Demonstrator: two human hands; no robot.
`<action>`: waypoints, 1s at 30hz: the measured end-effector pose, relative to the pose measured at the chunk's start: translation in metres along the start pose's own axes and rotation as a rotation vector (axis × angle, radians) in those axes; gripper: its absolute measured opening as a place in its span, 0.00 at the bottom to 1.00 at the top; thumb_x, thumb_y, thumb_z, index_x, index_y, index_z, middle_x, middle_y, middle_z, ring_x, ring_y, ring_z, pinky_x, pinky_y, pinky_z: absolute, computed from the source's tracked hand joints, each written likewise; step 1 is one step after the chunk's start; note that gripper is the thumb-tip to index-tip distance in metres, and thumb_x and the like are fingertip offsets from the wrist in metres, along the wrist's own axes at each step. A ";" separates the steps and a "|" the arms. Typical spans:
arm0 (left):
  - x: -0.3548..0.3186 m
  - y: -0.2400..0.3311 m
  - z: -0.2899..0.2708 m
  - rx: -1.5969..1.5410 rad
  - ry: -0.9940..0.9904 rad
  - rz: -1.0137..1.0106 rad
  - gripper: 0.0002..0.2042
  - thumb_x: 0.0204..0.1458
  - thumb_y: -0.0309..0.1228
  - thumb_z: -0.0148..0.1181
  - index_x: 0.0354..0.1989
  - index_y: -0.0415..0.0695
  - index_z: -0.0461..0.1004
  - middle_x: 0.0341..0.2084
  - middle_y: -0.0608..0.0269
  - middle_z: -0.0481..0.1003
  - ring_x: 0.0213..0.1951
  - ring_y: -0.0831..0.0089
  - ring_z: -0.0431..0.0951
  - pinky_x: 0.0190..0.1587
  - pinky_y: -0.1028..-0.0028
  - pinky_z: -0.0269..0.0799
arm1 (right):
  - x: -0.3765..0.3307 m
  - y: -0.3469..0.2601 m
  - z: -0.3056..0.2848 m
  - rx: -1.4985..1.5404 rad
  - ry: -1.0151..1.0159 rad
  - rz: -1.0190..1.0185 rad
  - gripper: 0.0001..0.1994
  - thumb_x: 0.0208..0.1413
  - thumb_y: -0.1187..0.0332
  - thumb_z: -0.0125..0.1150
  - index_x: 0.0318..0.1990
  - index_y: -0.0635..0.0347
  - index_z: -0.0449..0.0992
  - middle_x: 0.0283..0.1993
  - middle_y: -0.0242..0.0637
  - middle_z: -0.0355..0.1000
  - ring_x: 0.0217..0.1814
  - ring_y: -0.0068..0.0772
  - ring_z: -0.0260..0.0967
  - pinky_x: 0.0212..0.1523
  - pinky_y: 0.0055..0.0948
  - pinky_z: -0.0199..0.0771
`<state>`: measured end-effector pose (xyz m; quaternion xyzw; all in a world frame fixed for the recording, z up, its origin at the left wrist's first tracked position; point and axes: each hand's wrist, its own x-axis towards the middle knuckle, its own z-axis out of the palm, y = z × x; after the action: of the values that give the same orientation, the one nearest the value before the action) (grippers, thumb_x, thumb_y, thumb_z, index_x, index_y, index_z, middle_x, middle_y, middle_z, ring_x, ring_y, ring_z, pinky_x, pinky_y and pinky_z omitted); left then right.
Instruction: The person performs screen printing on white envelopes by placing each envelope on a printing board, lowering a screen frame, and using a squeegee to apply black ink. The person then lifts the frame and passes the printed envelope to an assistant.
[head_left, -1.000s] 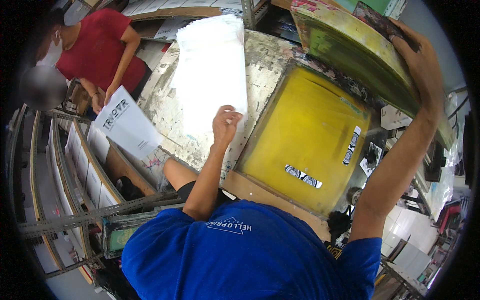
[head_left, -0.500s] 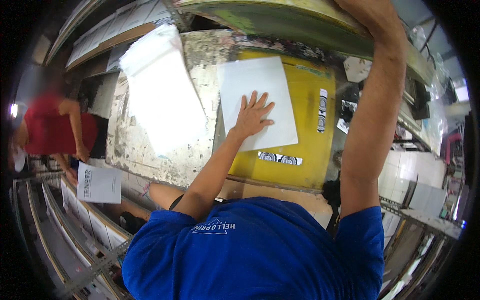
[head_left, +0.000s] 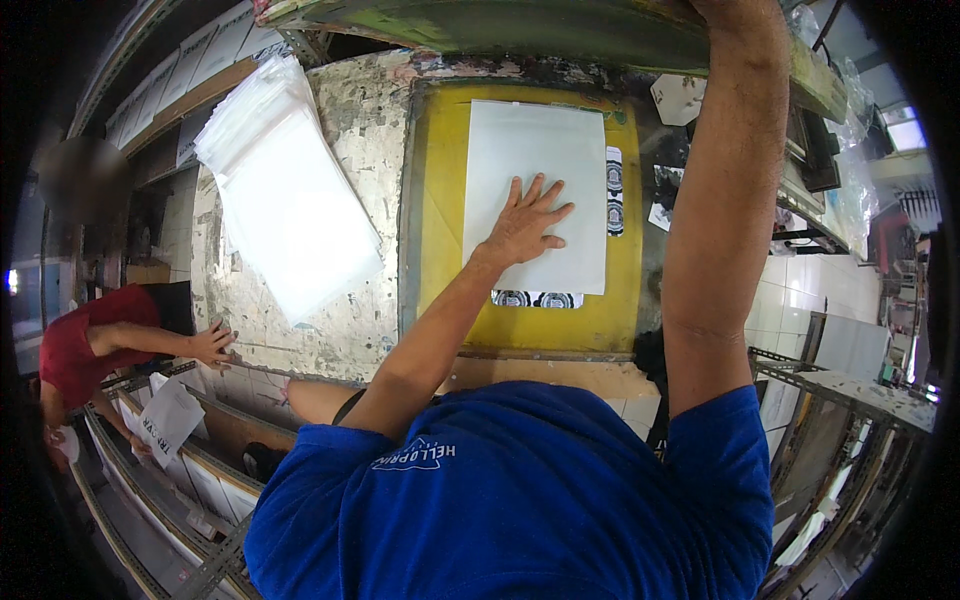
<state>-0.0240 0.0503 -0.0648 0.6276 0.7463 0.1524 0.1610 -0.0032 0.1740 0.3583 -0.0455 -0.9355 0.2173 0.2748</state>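
Observation:
A plain white sheet [head_left: 535, 130] lies on a yellow board [head_left: 440, 220] in front of me. My left hand [head_left: 527, 220] is spread flat on it, palm down with fingers apart. Along the sheet's right and near edges show two black-and-white patterned strips, the side strip [head_left: 614, 192] and the near strip [head_left: 538, 299]. My right arm reaches up to a raised green frame [head_left: 560, 28] above the board's far side. Only the back of my right hand [head_left: 742, 10] shows at the top edge by this frame; its fingers are hidden.
A fanned stack of white sheets [head_left: 285, 190] lies on the worn, stained table [head_left: 225, 290] to the left. Sheets stand on a shelf [head_left: 190, 100] behind. At far left a co-worker in red [head_left: 110, 335] holds a printed sheet [head_left: 170, 418] over a rack [head_left: 215, 500].
My left hand has slid the sheet rightward and straightened it, bringing its edges to the strips. The co-worker has lowered a printed sheet toward the rack and stretched one arm toward the table.

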 end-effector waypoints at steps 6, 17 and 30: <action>0.000 0.001 0.002 0.014 0.016 0.002 0.36 0.57 0.55 0.59 0.73 0.60 0.60 0.77 0.61 0.47 0.78 0.53 0.38 0.76 0.42 0.28 | 0.001 0.001 -0.003 0.022 -0.044 0.015 0.18 0.52 0.62 0.60 0.46 0.63 0.85 0.38 0.46 0.83 0.35 0.36 0.79 0.43 0.34 0.78; 0.001 0.001 0.005 -0.017 0.047 0.014 0.36 0.58 0.56 0.57 0.74 0.58 0.58 0.76 0.61 0.49 0.78 0.52 0.39 0.76 0.42 0.29 | -0.001 0.010 0.016 -0.103 0.116 -0.143 0.18 0.54 0.63 0.61 0.46 0.65 0.85 0.39 0.47 0.83 0.36 0.36 0.79 0.44 0.33 0.78; -0.108 0.019 -0.124 -1.131 1.270 0.016 0.55 0.38 0.37 0.80 0.74 0.35 0.52 0.55 0.52 0.74 0.57 0.59 0.74 0.59 0.61 0.68 | -0.078 -0.008 0.047 -0.178 0.066 0.043 0.20 0.49 0.63 0.67 0.50 0.60 0.83 0.36 0.43 0.82 0.33 0.34 0.77 0.39 0.28 0.76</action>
<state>-0.0433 -0.0560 0.0609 0.2532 0.5020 0.8269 0.0002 0.0383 0.1332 0.2879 -0.0967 -0.9404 0.1377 0.2956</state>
